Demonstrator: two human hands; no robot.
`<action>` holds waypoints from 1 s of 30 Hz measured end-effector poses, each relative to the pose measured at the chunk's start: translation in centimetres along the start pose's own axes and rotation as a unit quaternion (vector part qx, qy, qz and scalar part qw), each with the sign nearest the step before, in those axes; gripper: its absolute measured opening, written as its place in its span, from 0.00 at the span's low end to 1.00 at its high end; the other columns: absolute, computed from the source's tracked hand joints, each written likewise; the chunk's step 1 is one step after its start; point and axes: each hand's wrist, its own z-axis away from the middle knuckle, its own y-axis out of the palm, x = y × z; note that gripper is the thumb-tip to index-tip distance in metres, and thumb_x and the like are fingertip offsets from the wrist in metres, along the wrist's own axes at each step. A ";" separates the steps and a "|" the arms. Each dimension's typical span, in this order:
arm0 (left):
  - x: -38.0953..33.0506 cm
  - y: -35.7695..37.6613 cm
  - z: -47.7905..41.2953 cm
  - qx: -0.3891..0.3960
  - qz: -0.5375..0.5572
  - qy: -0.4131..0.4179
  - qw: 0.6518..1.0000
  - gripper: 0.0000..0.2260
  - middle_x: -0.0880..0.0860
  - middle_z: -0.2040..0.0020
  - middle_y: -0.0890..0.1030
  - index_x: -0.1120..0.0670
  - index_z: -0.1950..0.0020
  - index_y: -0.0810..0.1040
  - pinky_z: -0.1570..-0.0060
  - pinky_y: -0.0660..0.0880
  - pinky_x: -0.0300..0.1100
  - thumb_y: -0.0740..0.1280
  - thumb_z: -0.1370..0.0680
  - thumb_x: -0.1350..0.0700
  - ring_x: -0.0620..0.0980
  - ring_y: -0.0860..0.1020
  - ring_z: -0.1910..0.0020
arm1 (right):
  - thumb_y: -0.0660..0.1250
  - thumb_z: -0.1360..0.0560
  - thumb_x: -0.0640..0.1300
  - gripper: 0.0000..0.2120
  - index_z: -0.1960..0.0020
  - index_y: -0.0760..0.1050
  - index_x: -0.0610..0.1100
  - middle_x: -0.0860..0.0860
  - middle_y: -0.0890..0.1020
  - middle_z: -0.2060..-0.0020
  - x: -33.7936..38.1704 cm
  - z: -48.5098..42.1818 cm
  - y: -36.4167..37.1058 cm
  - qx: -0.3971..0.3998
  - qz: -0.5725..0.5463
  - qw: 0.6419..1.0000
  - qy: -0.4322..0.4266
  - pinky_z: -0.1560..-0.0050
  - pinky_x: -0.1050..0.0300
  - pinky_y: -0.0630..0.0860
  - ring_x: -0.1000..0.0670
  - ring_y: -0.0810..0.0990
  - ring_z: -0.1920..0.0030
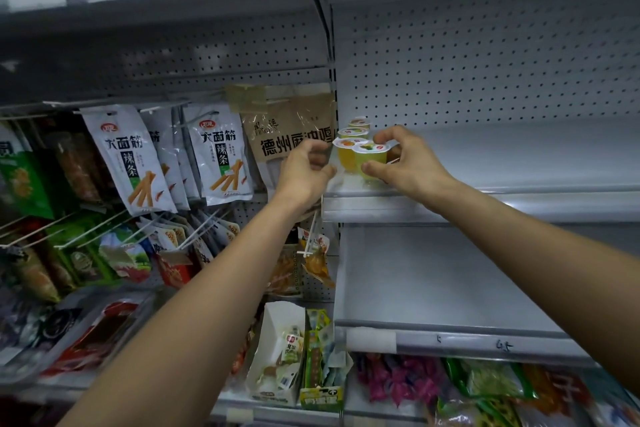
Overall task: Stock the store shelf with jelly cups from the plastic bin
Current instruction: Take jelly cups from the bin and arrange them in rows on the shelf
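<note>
Well, the big grey shelf (519,166) is running across the right side, with a dotted back wall (485,62) standing behind it; white snack bags (128,156) are hanging on hooks to the left, and a brown bag (294,128) is hanging just beside the shelf's left end; the right hand (408,163) is pinching the green jelly cup (372,158), one finger on its lid and the thumb low on its side; the left hand (304,170) is curling its fingers right beside the orange jelly cup (346,152), but it is too blurry to tell if it is holding it; two more jelly cups (354,132) are sitting behind, in a row going toward the back wall; all four are at the shelf's left end.
</note>
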 end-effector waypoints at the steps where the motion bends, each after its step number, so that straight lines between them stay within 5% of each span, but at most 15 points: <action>1: 0.1 -0.1 0.3 0.000 0.001 0.001 1.000 0.16 0.45 0.51 0.77 0.53 0.36 0.75 0.42 0.78 0.48 0.70 0.23 0.62 0.46 0.78 0.49 | 0.74 0.29 0.43 0.22 0.38 0.71 0.47 0.48 0.79 0.50 0.1 0.1 0.0 -0.003 0.005 1.000 0.000 0.61 0.62 0.75 0.55 0.78 0.59; 16: 1.0 -1.8 3.4 -0.015 -0.016 0.018 1.000 0.15 0.48 0.48 0.78 0.51 0.37 0.75 0.53 0.73 0.34 0.69 0.23 0.58 0.38 0.75 0.54 | 0.73 0.30 0.36 0.24 0.39 0.67 0.47 0.46 0.77 0.50 -0.2 0.7 0.4 -0.029 0.088 0.995 0.026 0.68 0.63 0.73 0.54 0.76 0.62; 24: 1.0 -2.5 5.4 0.007 -0.044 0.028 0.999 0.14 0.45 0.51 0.77 0.50 0.37 0.75 0.52 0.76 0.36 0.69 0.22 0.57 0.43 0.76 0.53 | 0.72 0.28 0.42 0.27 0.33 0.64 0.47 0.41 0.74 0.39 0.4 1.9 0.9 -0.034 0.183 0.982 0.034 0.44 0.50 0.74 0.41 0.74 0.41; 30: 2.7 -3.9 9.3 -0.033 -0.145 0.089 0.985 0.14 0.45 0.45 0.78 0.47 0.38 0.75 0.47 0.78 0.47 0.69 0.23 0.53 0.43 0.78 0.51 | 0.67 0.27 0.45 0.25 0.32 0.67 0.43 0.41 0.72 0.37 0.9 8.7 3.6 -0.126 0.347 0.921 -0.127 0.42 0.45 0.66 0.39 0.69 0.37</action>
